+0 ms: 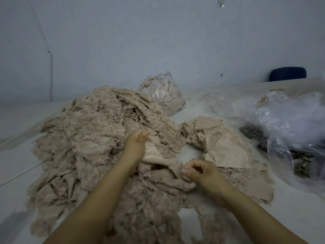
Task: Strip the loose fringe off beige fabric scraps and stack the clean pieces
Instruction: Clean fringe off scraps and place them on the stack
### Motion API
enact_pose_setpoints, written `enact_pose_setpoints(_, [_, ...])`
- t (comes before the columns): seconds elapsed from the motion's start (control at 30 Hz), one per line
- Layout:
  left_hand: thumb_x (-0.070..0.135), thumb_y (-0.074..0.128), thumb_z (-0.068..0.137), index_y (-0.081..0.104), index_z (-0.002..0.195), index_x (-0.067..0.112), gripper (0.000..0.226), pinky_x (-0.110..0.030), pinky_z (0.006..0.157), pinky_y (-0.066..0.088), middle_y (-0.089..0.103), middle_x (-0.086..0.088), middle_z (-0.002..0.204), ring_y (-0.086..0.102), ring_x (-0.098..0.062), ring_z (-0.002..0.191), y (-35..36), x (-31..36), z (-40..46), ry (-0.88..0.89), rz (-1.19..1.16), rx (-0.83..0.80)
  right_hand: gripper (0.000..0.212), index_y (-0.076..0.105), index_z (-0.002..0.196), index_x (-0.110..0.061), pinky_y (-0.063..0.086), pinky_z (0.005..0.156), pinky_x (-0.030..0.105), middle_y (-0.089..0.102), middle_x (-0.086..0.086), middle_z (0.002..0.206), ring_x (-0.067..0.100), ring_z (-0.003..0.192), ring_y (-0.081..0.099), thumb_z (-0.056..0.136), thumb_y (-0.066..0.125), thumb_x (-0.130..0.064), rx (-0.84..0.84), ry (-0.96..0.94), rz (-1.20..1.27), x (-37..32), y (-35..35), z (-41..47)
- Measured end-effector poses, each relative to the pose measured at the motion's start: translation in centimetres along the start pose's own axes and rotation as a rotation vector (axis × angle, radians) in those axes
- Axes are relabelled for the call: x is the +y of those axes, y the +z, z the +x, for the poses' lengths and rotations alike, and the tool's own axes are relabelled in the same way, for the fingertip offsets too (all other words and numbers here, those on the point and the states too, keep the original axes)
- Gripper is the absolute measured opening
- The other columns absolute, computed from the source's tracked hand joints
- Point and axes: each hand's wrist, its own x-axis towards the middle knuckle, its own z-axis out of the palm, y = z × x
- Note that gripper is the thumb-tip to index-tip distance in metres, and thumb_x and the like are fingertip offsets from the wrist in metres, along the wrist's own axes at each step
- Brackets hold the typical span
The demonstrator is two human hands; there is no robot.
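A large heap of frayed beige fabric scraps covers the table's left and middle. My left hand grips the top corner of a smooth beige scrap above the heap. My right hand pinches the fuzzy fringe at that scrap's lower edge, fingers curled. To the right lies a small stack of cleaner flat pieces, the top one triangular.
A tied clear bag stuffed with beige fluff stands behind the heap. A big crumpled clear plastic bag with dark scraps under it lies at the right. The white table runs to a grey wall; a dark chair back shows far right.
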Motion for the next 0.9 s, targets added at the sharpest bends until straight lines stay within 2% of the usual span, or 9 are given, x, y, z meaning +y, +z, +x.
enact_pose_setpoints(0.17, [0.021,0.046,0.099,0.047,0.064,0.019,0.035,-0.015,0.049,0.035,0.046,0.01,0.058,0.04,-0.001,0.051,2.2,1.6,-1.7,0.072,-0.098,-0.231,0.044,0.063,0.103,-0.034,0.041,0.067,0.016,0.057,-0.013,0.086,-0.001,0.074,0.054,0.065,0.08,-0.051,-0.025,0.034,-0.266,-0.3,1.9,0.8])
enact_pose_setpoints(0.23, [0.022,0.046,0.099,0.052,0.067,0.02,0.032,-0.015,0.05,0.039,0.053,0.013,0.056,0.046,-0.002,0.053,2.6,2.1,-1.9,0.037,-0.182,-0.291,0.02,0.063,0.089,-0.035,0.037,0.067,0.017,0.056,-0.011,0.088,0.0,0.076,0.053,0.075,0.076,-0.04,0.06,-0.101,-0.371,-0.5,2.9,1.5])
enact_pose_setpoints(0.4, [0.031,0.046,0.099,0.058,0.083,0.015,0.026,-0.028,0.061,0.044,0.061,-0.005,0.079,0.057,-0.021,0.072,-0.2,2.3,0.6,-0.192,-0.302,0.009,0.017,0.06,0.072,-0.02,0.041,0.061,0.015,0.066,-0.007,0.074,0.005,0.069,0.058,0.087,0.067,-0.023,0.132,-0.064,-0.429,0.2,1.4,1.2])
enact_pose_setpoints(0.47, [0.033,0.049,0.097,0.06,0.08,0.014,0.028,-0.027,0.054,0.045,0.063,-0.001,0.067,0.059,-0.017,0.061,-0.2,2.6,0.3,-0.224,-0.304,-0.113,0.008,0.061,0.085,-0.025,0.042,0.064,0.017,0.065,-0.01,0.086,0.006,0.073,0.058,0.085,0.068,-0.029,0.152,-0.096,-0.398,0.1,1.6,1.1])
enact_pose_setpoints(0.57, [0.033,0.049,0.097,0.063,0.08,0.019,0.026,-0.022,0.043,0.045,0.065,0.001,0.063,0.059,-0.01,0.05,1.6,2.9,-1.0,-0.206,-0.288,-0.321,0.045,0.052,0.12,-0.033,0.042,0.073,0.014,0.056,-0.021,0.105,-0.002,0.08,0.054,0.08,0.073,-0.032,-0.003,-0.06,-0.295,-0.8,2.8,1.8])
enact_pose_setpoints(0.67, [0.03,0.049,0.097,0.065,0.09,0.022,0.02,-0.024,0.048,0.05,0.069,0.002,0.067,0.064,-0.011,0.055,0.9,3.5,0.2,-0.215,-0.353,-0.162,0.012,0.067,0.093,-0.02,0.043,0.069,0.013,0.059,-0.017,0.077,-0.004,0.069,0.052,0.086,0.066,-0.011,-0.164,0.012,-0.424,-0.2,3.6,1.7])
enact_pose_setpoints(0.77, [0.027,0.051,0.097,0.064,0.094,0.012,0.02,-0.036,0.065,0.055,0.069,-0.008,0.071,0.066,-0.021,0.063,-1.3,3.3,2.6,-0.308,-0.477,0.003,0.022,0.06,0.068,-0.019,0.041,0.063,0.015,0.056,-0.014,0.064,0.0,0.061,0.05,0.085,0.069,-0.01,-0.253,0.073,-0.412,0.7,3.4,1.2])
enact_pose_setpoints(0.83, [0.025,0.052,0.096,0.061,0.105,0.007,0.023,-0.034,0.061,0.056,0.069,-0.01,0.071,0.065,-0.021,0.059,-1.3,3.1,2.5,-0.353,-0.497,-0.076,0.01,0.065,0.085,-0.023,0.041,0.067,0.01,0.063,-0.012,0.083,-0.002,0.072,0.054,0.082,0.075,-0.023,-0.16,0.037,-0.331,-0.1,3.0,1.5])
enact_pose_setpoints(0.9, [0.024,0.054,0.094,0.061,0.107,0.005,0.025,-0.027,0.05,0.053,0.07,-0.006,0.065,0.066,-0.016,0.054,-0.3,3.0,1.5,-0.405,-0.543,-0.185,0.041,0.06,0.112,-0.034,0.042,0.07,0.007,0.06,-0.017,0.107,-0.005,0.082,0.056,0.076,0.078,-0.038,-0.018,-0.023,-0.228,-1.2,2.8,2.3])
